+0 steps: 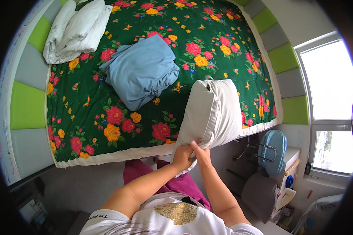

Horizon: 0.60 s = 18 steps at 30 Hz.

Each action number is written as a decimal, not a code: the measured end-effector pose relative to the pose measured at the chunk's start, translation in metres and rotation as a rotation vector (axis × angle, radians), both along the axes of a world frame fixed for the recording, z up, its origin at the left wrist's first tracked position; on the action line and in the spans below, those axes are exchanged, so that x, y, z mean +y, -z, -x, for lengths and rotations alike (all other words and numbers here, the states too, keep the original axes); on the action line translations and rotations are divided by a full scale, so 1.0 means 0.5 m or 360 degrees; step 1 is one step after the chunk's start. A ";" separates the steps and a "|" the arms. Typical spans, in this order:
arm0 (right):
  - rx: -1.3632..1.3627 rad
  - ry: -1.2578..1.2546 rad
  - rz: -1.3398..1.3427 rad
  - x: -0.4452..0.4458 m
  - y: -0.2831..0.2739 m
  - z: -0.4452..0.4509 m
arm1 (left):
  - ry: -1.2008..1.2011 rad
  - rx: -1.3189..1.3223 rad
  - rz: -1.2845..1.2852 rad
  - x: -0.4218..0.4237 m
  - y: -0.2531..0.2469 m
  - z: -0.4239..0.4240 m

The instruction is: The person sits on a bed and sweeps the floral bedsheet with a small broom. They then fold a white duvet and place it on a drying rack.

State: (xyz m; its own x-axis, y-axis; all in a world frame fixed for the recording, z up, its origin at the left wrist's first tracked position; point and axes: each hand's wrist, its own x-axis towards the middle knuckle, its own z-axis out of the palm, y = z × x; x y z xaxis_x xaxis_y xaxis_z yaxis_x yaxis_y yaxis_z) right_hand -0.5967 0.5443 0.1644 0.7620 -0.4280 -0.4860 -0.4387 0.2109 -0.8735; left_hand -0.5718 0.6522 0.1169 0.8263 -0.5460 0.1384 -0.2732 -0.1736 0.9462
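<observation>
A stuffed white pillow (214, 114) rests at the front right edge of the bed, its near end overhanging towards me. My left hand (183, 158) and my right hand (202, 155) meet at that near end, both gripping its white fabric, with the thumbs on top. Some fingers are hidden by the cloth. A flap of the pillow's fabric hangs below my hands. Left of the pillow, a folded light blue cloth (141, 70) lies on the green floral bedspread (153, 117).
A folded white quilt (79, 32) lies at the bed's far left. Green and grey padded panels (284, 58) flank both sides. At right stand a chair with a grey back (260, 195), a light blue padded object (272, 152), a white shelf unit (291, 158) and a window (329, 82).
</observation>
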 end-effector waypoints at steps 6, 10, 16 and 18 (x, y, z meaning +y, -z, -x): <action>0.0162 0.0105 0.0167 0.029 0.050 0.076 | 0.0239 -0.0345 -0.0273 0.077 0.055 0.050; 0.0244 0.0169 0.0124 0.075 0.114 0.134 | 0.0350 -0.0541 -0.0374 0.139 0.078 0.064; 0.0004 0.0665 -0.0100 0.104 0.089 0.122 | 0.0313 -0.0664 -0.0391 0.140 0.034 0.034; -0.0215 0.0810 -0.0159 0.086 0.037 0.084 | 0.0267 -0.0888 -0.0293 0.102 0.017 -0.018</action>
